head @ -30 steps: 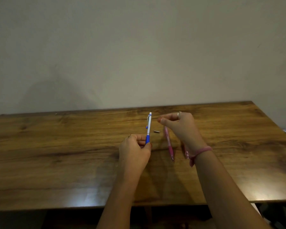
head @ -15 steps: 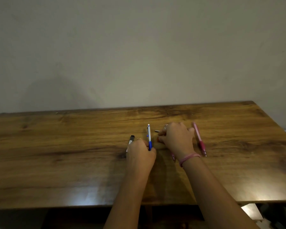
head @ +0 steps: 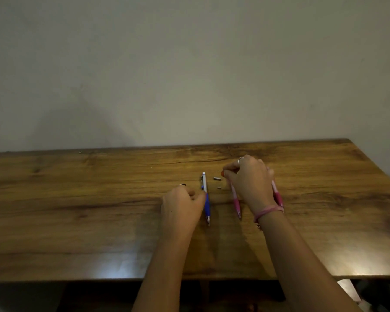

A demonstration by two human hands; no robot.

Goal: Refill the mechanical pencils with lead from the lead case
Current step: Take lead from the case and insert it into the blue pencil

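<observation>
Lying with its long axis running from far edge to near edge of the counter (head: 77,221), the blue pencil (head: 205,194) touches the curled left hand (head: 181,206), while the right hand (head: 249,181) pinches a pink pencil (head: 235,201) nearby.

- We see a wooden table (head: 99,210) against a plain wall (head: 189,64).
- Blue pencil (head: 205,197) lies flat, tip toward us; the left hand (head: 180,206), curled, touches its grip.
- Dark item (head: 183,184) peeks out beyond the left hand; identity unclear.
- Right hand (head: 250,181) pinches the top of a pink pencil (head: 235,201).
- Second pink pencil (head: 277,194) sits partly hidden behind the wrist.
- Two small metal pieces (head: 216,178) lie between the blue and pink pencils.
</observation>
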